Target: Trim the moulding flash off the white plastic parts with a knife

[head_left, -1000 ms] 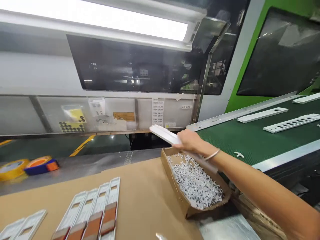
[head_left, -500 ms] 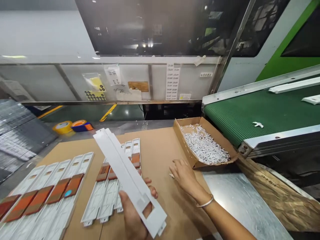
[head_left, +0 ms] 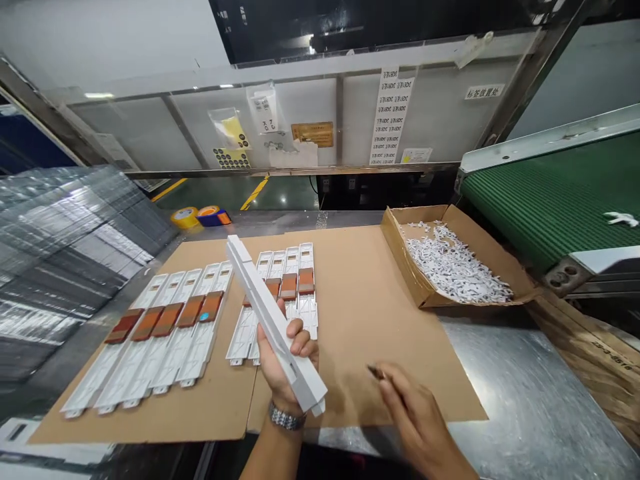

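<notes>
Over flat brown cardboard (head_left: 355,287), the left hand (head_left: 273,368) curls fingers round a long white plastic strip (head_left: 273,317); the right hand (head_left: 413,413) pinches a dark-tipped, part-hidden object (head_left: 375,371).

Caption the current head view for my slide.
Left hand holds a white strip above a cardboard sheet; right hand pinches a small dark-tipped object; box of white pieces beyond.

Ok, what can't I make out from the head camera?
All in the head view:
Small dark object in the right hand: partly hidden by the grip.
Long white plastic strip in the left hand: far side turned away.
White plastic panels with reddish-brown blocks behind that hand: partly covered by hand and strip.
Round blue sticker: any print too small to read.
Ribbed green conveyor belt: cut off by the right edge.
</notes>
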The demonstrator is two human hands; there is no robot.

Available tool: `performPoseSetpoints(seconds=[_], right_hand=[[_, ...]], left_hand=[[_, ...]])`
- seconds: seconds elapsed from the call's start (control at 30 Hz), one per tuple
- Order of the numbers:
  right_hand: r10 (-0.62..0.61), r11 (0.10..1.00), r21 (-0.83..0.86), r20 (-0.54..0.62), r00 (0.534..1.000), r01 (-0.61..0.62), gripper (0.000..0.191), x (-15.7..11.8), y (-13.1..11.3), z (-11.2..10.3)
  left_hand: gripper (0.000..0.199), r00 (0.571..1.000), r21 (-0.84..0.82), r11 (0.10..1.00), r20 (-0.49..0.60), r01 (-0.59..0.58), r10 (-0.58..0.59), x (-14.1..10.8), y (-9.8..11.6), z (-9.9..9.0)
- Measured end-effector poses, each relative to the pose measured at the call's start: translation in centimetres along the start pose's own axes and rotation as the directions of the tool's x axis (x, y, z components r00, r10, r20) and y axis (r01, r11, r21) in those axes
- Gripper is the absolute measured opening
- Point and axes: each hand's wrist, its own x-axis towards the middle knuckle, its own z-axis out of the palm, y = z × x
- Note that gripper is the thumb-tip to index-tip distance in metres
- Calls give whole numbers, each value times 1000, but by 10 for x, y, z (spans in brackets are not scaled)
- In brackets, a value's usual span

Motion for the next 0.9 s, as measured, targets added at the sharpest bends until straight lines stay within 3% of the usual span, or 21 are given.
performPoseSetpoints(seconds=[0.1, 0.17, 0.37, 0.9], right_hand=[[-69, 987, 148, 37, 997, 62, 22, -17, -33, 8], [-51, 992, 117, 26, 998, 48, 27, -24, -41, 17], [-11, 999, 41, 7, 1000, 10, 33, -29, -45, 34], [40, 998, 51, 42, 998, -42, 36, -31, -53, 34]], left_hand=[[30, 999, -22, 1000, 41, 21, -20, -1, -2, -4], [30, 997, -35, 998, 70, 42, -40, -3, -4, -5], [32, 987, -85, 993, 144, 84, -71, -9, -7, -7], [37, 979, -100, 989, 185, 106, -86, -13, -13, -8]])
